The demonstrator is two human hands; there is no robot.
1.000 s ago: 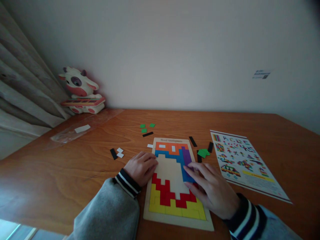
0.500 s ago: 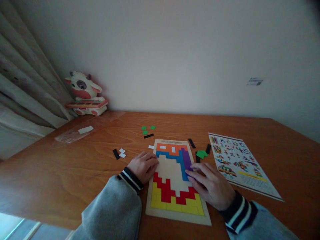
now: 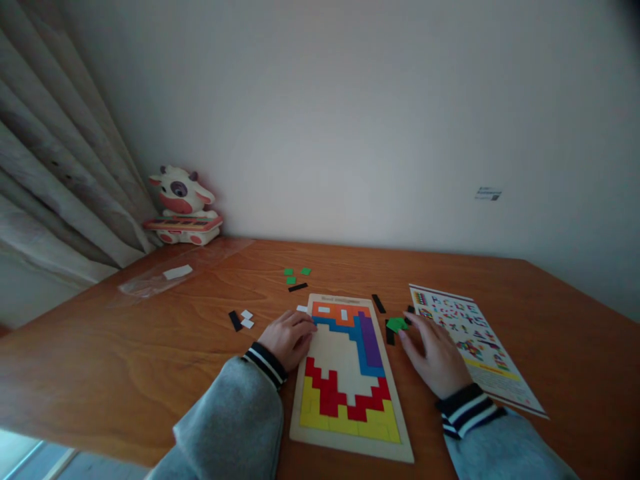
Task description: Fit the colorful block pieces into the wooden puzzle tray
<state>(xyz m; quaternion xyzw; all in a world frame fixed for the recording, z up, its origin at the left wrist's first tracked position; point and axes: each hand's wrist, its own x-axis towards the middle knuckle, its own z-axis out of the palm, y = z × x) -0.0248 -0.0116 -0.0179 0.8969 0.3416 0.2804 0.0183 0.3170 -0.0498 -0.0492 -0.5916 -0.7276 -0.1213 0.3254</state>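
Note:
A wooden block-puzzle board (image 3: 407, 448) lies in front of me, filled with orange, blue, purple, red and yellow pieces around a bare pale middle. My left hand (image 3: 287, 339) grips the board's left edge, its fingers curled by the blue pieces. To the right of the board, my right hand (image 3: 434, 352) reaches over the table with thumb and fingers apart. Its fingertips are at a small pile of green pieces (image 3: 397, 325), which lies partly on a black piece (image 3: 390, 337). Whether the fingertips touch the pile I cannot tell.
Beside my right hand lies a printed pattern sheet (image 3: 493, 353). Black strips (image 3: 379, 304), white pieces (image 3: 247, 323) and green squares (image 3: 291, 281) are scattered around the board. A clear plastic bag (image 3: 150, 287) and a cow-shaped toy keyboard (image 3: 185, 207) are at the back left.
My right hand has left the purple piece on the board and moved right to the green pile. The purple piece now shows fully. My left hand stays at the board's edge. The view has tilted up slightly.

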